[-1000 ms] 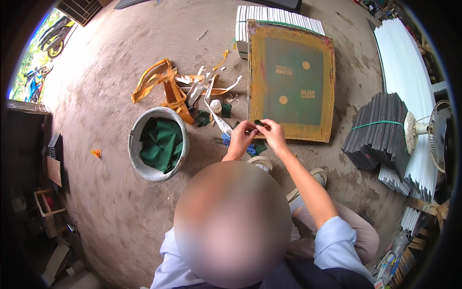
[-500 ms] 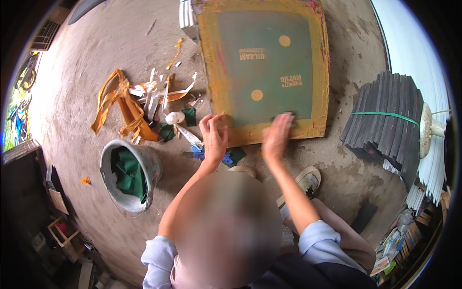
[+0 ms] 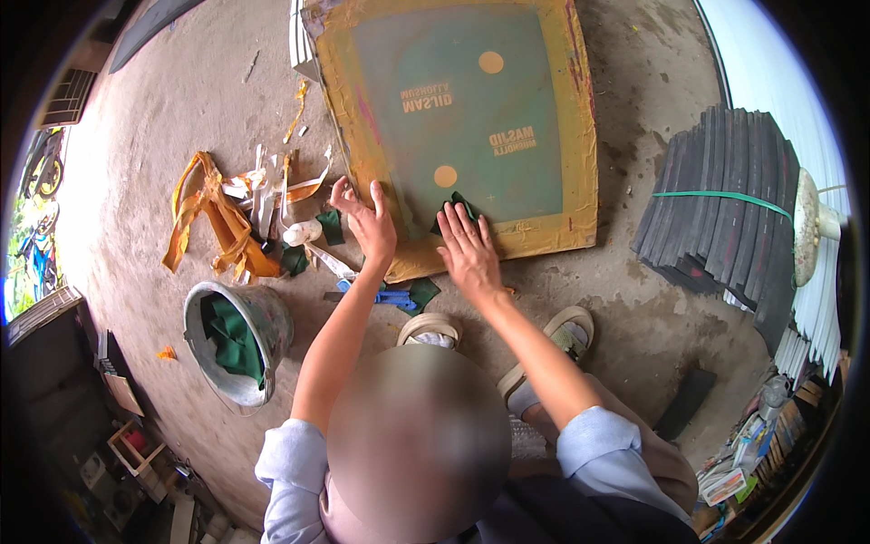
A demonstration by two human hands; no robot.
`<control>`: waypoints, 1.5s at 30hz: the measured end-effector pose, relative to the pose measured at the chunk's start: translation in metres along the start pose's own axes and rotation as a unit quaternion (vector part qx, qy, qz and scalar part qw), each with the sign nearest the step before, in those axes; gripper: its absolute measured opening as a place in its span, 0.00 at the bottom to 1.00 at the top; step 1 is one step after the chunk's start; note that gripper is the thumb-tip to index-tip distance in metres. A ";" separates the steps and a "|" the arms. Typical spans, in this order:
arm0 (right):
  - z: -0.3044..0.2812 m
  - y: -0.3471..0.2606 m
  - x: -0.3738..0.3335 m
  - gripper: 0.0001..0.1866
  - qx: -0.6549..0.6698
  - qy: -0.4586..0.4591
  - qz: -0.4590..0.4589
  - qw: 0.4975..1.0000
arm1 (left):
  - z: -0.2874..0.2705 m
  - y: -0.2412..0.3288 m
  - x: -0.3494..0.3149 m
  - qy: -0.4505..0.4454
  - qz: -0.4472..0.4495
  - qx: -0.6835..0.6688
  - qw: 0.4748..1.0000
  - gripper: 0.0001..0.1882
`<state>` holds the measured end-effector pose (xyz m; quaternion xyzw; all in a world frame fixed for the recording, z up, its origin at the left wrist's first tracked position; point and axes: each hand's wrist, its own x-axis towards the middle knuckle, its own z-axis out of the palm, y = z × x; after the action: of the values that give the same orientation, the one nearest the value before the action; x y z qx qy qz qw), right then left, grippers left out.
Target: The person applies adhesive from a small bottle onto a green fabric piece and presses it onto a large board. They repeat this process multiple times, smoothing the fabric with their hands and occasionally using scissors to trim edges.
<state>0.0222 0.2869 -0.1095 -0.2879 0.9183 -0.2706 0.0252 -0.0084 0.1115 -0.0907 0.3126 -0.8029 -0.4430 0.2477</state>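
Note:
A screen-printing frame, with green mesh and brown-taped borders, is tilted before me. My right hand lies flat with fingers stretched out, pressing a dark green cloth onto the lower part of the mesh. Part of that cloth is hidden under the fingers. At the frame's lower left edge, my left hand has its fingers apart and holds nothing; whether it touches the tape I cannot tell. Light printed shapes and two pale circles show on the mesh.
Left of the frame lie crumpled brown tape, a white spray-bottle-like object and a blue tool. A grey bucket holds green cloth. Dark strips, bundled with green cord, stand at the right. My sandalled feet are below the frame.
My right hand has slid left along the mesh's lower edge, and the green cloth beneath it shows more. My left hand's fingers have spread. The whole view has shifted slightly.

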 end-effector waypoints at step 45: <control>-0.109 -0.049 0.113 0.37 -0.191 0.090 -0.270 0.939 | -0.049 0.061 0.022 0.051 0.090 -0.124 0.987 0.22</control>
<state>-0.0683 0.2445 0.0213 -0.4993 0.8387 -0.1112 -0.1870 -0.0075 0.0930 -0.0117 0.2275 -0.7532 -0.4986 0.3638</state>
